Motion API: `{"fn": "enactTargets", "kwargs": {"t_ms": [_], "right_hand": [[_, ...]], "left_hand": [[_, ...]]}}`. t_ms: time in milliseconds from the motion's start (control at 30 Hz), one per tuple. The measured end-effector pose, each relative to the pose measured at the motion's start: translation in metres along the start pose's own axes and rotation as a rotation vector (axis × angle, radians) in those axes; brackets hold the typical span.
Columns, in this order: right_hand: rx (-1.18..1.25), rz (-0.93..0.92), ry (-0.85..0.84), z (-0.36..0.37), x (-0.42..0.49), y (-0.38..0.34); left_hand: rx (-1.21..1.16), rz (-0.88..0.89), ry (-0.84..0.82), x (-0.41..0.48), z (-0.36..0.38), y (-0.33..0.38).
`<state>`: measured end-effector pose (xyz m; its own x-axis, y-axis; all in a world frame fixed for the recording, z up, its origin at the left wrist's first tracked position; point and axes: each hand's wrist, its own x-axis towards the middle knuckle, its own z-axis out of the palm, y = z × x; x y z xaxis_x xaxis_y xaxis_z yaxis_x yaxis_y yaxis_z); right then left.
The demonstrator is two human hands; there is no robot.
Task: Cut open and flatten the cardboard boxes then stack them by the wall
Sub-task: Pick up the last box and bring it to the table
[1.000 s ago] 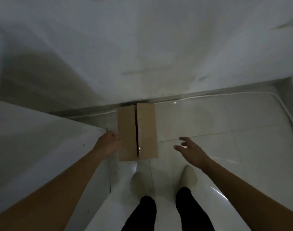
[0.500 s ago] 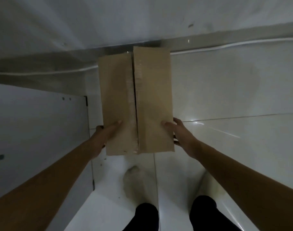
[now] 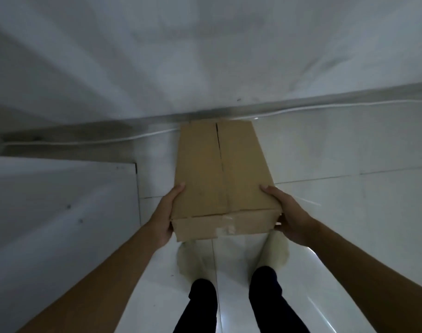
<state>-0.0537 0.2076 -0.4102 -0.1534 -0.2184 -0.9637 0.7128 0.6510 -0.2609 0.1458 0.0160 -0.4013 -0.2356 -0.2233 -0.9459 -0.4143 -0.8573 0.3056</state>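
Cardboard box (image 3: 219,179) is held up in both hands in front of the person, above the tiled floor (image 3: 349,212). Its far end is close to the foot of the wall (image 3: 205,56); whether that end touches anything cannot be told. Two flaps meet at a seam down the middle of the top face, parted slightly toward the far end. A strip of clear tape (image 3: 225,228) runs over onto the near face.

At the far left stands a white panel (image 3: 61,212) with a few small dark marks, reaching back toward the wall. Just right of it, the left hand (image 3: 165,212) grips the box at its near left corner. The thumb lies along the top face and the fingers are hidden behind the side.

The right hand (image 3: 289,215) grips the near right corner in the same way, thumb on top. Its fingers (image 3: 281,223) curl in under the near right edge.

Below the box, two feet in pale socks (image 3: 193,260) stand on the floor, with dark trouser legs (image 3: 202,306) above them.

To the right the tiles are glossy and white. A thin white cable (image 3: 349,107) runs along the base of the wall.
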Motion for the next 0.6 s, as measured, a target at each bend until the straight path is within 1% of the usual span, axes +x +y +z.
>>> {"fn": "enactTargets", "kwargs": {"t_ms": [67,167,233,333,467,600], "right_hand": [[0.059,0.01,-0.002,-0.009,-0.048,-0.005],[0.129,-0.014,-0.024,-0.022,-0.132,-0.004],[0.189,-0.069,-0.03,-0.027,-0.193,0.005],[0.285,-0.176,-0.028,-0.025,-0.283,0.02],[0.379,-0.298,-0.039,-0.019,-0.383,0.047],[0.422,-0.441,-0.069,-0.009,-0.458,0.07]], "left_hand": [[0.019,-0.047,-0.039,-0.041,0.011,0.005],[0.029,-0.068,-0.131,-0.115,0.025,0.016],[0.027,-0.067,-0.179,-0.166,0.032,0.022],[0.096,-0.05,-0.236,-0.241,0.04,0.032],[0.239,0.097,-0.317,-0.336,0.042,0.044],[0.273,0.252,-0.346,-0.427,0.034,0.04]]}}
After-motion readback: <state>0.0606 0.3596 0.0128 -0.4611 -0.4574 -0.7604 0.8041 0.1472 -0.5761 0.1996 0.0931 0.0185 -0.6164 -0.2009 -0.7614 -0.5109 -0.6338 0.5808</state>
